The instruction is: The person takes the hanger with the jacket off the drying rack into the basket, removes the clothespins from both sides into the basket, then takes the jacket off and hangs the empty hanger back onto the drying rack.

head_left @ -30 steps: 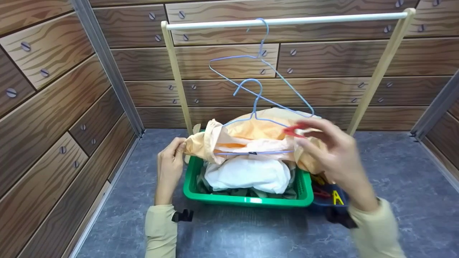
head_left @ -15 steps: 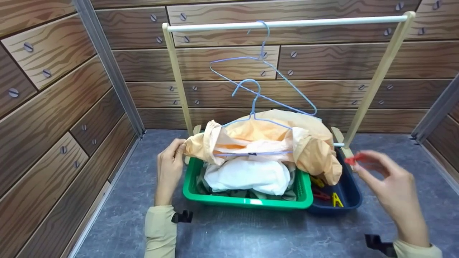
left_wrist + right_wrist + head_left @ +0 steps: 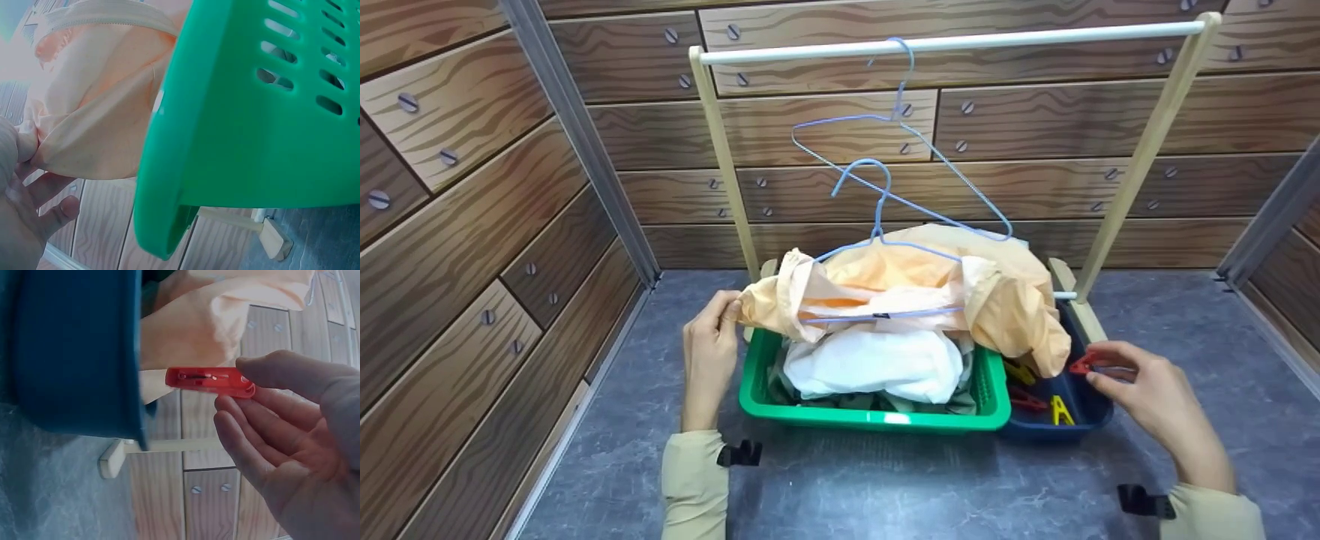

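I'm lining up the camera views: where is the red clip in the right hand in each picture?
Head: right of centre, below mid-height, the red clip in the right hand.
Left wrist: not in it.
Right wrist: just right of centre, above mid-height.
Shared landmark: the peach garment, which shows in all three.

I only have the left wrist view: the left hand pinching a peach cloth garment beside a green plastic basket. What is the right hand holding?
Observer: The right hand pinches a red plastic clothespin.
Operator: Any spares near it?
Observer: Yes, yellow plastic clothespins and a darker red one lie in the dark blue plastic tub.
Operator: And is the peach garment on a hanger? I see none from here.
Observer: It is: a thin blue hanger runs into it, with the hook sticking up out of the cloth.
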The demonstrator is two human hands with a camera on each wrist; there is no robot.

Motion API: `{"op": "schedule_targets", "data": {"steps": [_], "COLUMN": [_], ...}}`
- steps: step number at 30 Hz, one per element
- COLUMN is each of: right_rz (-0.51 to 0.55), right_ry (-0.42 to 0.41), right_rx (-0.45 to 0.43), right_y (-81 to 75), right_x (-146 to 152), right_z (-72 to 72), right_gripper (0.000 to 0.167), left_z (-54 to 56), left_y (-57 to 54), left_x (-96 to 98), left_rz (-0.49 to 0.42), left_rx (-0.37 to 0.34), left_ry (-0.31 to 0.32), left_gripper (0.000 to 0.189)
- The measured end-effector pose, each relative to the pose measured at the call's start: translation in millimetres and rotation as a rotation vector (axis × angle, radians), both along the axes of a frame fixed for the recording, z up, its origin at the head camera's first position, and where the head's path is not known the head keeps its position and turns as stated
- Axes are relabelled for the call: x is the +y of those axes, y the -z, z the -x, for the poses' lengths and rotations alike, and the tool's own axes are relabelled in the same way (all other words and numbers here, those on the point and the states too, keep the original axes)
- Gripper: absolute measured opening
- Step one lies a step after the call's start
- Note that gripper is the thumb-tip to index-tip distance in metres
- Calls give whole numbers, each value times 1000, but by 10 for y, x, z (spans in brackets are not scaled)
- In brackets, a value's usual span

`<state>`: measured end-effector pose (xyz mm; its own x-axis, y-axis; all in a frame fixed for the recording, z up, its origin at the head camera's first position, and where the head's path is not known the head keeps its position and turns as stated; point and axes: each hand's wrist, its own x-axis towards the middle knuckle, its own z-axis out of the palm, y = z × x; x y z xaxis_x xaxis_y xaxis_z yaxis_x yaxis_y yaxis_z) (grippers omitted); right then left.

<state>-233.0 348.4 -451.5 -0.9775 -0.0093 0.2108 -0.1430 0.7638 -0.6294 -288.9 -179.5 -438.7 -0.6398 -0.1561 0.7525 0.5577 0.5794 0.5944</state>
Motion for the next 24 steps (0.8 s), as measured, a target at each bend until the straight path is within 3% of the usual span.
{"op": "schedule_targets", "data": {"steps": [4, 8, 11, 17, 24], "right_rz": [20, 19, 32, 96, 242], "right_ry": [-21, -5, 34, 74, 64], "right_rx": [-31, -24, 67, 318, 532], "right_y": [33, 11, -47, -225, -374], "right_x": [-2, -42, -116, -428, -961], "right_z": [48, 32, -19, -92, 85], "right_gripper": [45, 59, 62, 45, 43], "left_z": [-13, -26, -33, -30, -20], "left_y": [18, 32, 24, -17, -19], "left_x": [-6, -1, 4, 26, 64], "left_rz": [-10, -11, -6, 6, 6], "left_rx": [0, -7, -8, 1, 17], "left_ry": [-2, -3, -5, 6, 4], "left_gripper": [15, 15, 15, 14, 13]}}
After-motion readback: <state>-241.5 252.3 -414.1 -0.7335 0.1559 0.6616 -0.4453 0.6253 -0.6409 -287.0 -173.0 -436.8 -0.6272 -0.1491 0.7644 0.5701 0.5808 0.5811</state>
